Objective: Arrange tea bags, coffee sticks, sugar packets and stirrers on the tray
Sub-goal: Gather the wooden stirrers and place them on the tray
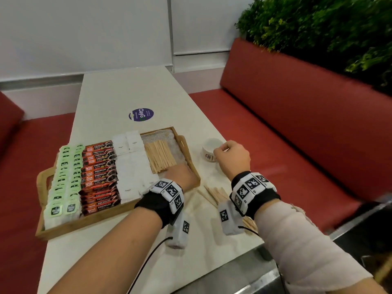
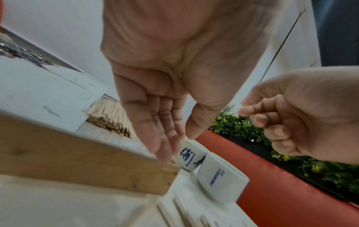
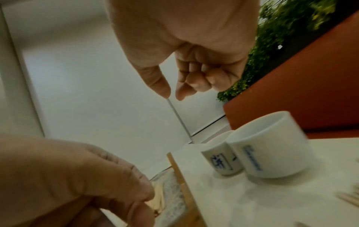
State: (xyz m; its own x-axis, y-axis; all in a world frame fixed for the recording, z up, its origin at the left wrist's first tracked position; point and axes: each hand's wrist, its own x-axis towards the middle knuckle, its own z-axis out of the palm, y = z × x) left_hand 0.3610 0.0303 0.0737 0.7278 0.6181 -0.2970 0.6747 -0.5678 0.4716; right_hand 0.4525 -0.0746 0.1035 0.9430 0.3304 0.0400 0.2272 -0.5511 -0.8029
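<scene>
Already the tray [image 1: 192, 160] holds most of the set: green tea bags [image 1: 63, 179], then coffee sticks [image 1: 99, 172], then white sugar packets [image 1: 131, 164], and a fanned heap of stirrers [image 1: 160, 154] lying just beyond the left hand's fingers. The left hand [image 1: 180, 175] hovers low over the tray's near right corner, fingers straight and together, holding nothing. The right hand [image 1: 232, 155] hangs above the table with its fingers loosely curled, thumb and forefinger close but not meeting, empty as far as the wrist views show. Two small white cups [image 3: 252, 150] stand just past its fingertips. More loose stirrers [image 1: 214, 194] lie on the table behind its wrist, well back from the fingers.

The likely trouble is the heap in the tray (it looks light and unsteady): a careless sweep of the left fingers could scatter it onto the packets. Reaching back for the loose ones, the right wrist's camera housing could drag them off the table edge, or the knuckles could knock a cup.
</scene>
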